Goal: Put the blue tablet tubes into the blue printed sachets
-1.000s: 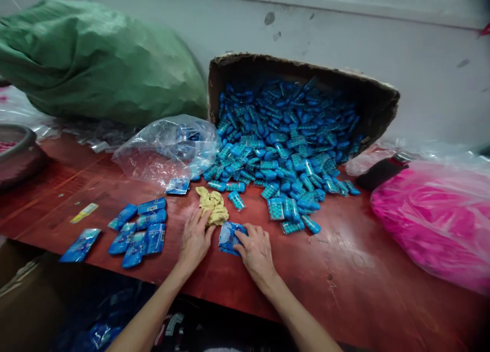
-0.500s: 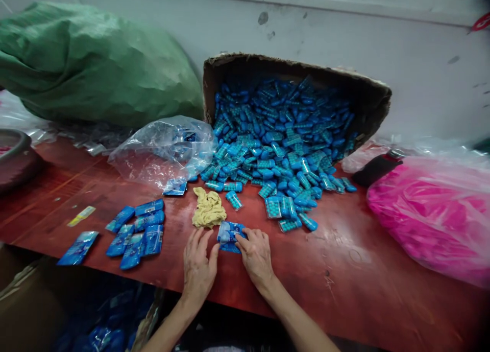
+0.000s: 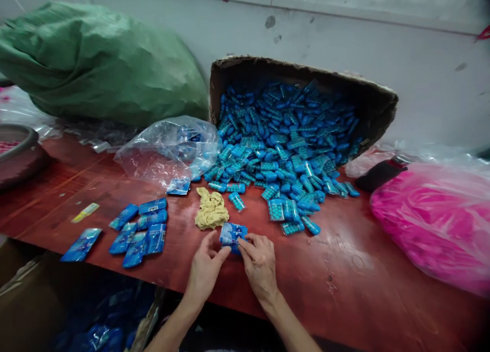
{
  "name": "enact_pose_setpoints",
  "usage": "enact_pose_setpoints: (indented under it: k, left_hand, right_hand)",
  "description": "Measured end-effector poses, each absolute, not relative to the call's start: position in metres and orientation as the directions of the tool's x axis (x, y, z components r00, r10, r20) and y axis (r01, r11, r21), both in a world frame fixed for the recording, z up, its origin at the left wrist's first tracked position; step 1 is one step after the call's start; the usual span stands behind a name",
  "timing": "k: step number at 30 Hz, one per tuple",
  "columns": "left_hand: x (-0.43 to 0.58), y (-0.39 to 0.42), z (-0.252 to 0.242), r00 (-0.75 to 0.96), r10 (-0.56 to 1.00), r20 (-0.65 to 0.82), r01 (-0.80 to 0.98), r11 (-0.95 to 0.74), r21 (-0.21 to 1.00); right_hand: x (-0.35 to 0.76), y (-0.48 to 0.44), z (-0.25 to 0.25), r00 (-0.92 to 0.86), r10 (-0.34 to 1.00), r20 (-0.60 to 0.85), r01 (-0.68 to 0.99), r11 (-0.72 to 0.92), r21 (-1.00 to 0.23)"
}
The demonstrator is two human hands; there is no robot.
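A small printed blue packet (image 3: 230, 233) is between my two hands at the front of the red table. My left hand (image 3: 206, 264) holds its left side, the thumb on the lower edge and the fingers curled at the corner. On the right side, my right hand (image 3: 260, 262) grips the same packet with thumb and fingertips. Just beyond it lies a crumpled yellow cloth-like lump (image 3: 211, 209). Several filled blue packets (image 3: 137, 247) lie in a group to the left, with one single packet (image 3: 81, 244) farther out.
A tipped cardboard box (image 3: 383, 104) spills many clear blue-capped capsules (image 3: 283, 153) of small beads. A clear plastic bag (image 3: 153, 155) and green sack (image 3: 111, 66) stand left; a pink-filled bag (image 3: 432, 224) and black bottle (image 3: 381, 174) right. An open box (image 3: 23, 311) sits below the table edge.
My left hand has moved right, onto the packet, with its thumb now at the lower edge. My right hand stays on the packet. The whole view has shifted slightly.
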State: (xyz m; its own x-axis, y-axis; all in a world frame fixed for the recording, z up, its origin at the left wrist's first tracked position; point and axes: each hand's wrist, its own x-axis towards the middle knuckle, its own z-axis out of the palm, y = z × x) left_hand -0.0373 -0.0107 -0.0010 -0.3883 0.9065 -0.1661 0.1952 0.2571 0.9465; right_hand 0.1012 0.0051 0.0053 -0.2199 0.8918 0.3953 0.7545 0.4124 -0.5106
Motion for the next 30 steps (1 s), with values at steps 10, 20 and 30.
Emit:
enact_pose_setpoints:
  k: [10, 20, 30]
  left_hand:
    - [-0.031, -0.009, 0.004, -0.115, 0.901, -0.419, -0.333, 0.362, 0.871]
    - [-0.013, -0.01, -0.005, -0.306, 0.865, -0.398, -0.289, 0.314, 0.904]
    - [-0.003, -0.002, -0.002, -0.239, 0.833, -0.498, -0.434, 0.368, 0.823]
  right_hand:
    - [0.099, 0.006, 0.007, -0.132, 0.986, -0.097, 0.028, -0.094, -0.995]
    - [0.085, 0.001, -0.007, -0.047, 0.982, -0.182, -0.048, -0.184, -0.982]
    - [0.079, -0.004, -0.009, 0.076, 0.991, -0.11, 0.072, -0.116, -0.991]
